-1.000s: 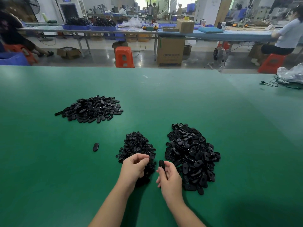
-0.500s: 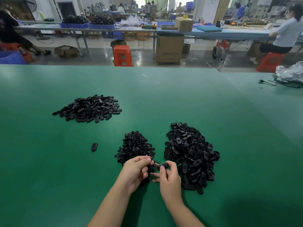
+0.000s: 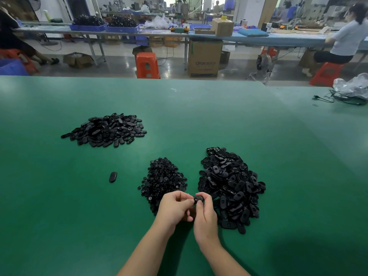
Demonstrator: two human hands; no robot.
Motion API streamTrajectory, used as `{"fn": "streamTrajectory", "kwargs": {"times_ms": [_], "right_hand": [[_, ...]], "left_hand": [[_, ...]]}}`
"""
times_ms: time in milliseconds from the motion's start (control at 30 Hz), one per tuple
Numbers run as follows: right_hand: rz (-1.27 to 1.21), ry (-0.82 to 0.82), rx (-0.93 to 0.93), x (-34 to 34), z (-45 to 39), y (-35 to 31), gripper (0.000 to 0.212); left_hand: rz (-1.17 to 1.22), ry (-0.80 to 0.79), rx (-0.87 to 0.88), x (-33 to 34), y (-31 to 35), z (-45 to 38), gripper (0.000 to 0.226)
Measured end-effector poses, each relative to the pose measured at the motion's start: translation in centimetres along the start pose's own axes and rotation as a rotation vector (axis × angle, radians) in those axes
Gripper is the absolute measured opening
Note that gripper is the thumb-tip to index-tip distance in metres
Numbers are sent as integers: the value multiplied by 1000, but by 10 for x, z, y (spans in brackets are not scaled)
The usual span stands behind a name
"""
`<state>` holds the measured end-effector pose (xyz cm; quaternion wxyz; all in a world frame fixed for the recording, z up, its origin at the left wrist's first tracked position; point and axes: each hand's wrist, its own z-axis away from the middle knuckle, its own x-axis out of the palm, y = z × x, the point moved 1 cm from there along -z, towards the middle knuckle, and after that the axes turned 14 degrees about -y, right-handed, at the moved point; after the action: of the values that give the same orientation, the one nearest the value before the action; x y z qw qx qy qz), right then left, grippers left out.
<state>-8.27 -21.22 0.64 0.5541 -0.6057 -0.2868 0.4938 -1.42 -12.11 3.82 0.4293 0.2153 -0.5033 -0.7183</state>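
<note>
The right hand (image 3: 205,214) pinches a glossy black oval shell (image 3: 198,199). The left hand (image 3: 175,208), fingers curled, grips its near end, perhaps with a small part under the fingertips, too blurred to tell. Just beyond lies a heap of knobbly round bits (image 3: 163,180), and just right of the grip a shell heap (image 3: 229,186). A lone shell (image 3: 113,177) lies left, with a flatter heap (image 3: 105,130) farther beyond it. The smooth green table (image 3: 258,136) spreads wide around.

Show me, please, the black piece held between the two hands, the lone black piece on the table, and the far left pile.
held black piece (image 3: 198,199), head view, on its visible upper end.
lone black piece (image 3: 113,177), head view, on its middle.
far left pile (image 3: 105,130), head view, on the middle of the heap.
</note>
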Motion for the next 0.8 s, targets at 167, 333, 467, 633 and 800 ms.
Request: {"fn": "streamTrajectory", "kwargs": {"times_ms": [167, 333, 467, 633, 800], "right_hand": [[45, -28, -19, 0, 2, -2, 21], [65, -43, -44, 0, 3, -5, 20], [41, -54, -52, 1, 2, -5, 18], [-17, -30, -49, 0, 2, -2, 19], [-9, -25, -48, 0, 0, -1, 19]], "left_hand": [[-146, 37, 21, 0, 1, -2, 5], [-172, 37, 17, 2, 4, -3, 6], [-138, 43, 18, 3, 7, -1, 7], [-171, 40, 59, 2, 11, 2, 15], [-335, -2, 74, -2, 18, 6, 10]]}}
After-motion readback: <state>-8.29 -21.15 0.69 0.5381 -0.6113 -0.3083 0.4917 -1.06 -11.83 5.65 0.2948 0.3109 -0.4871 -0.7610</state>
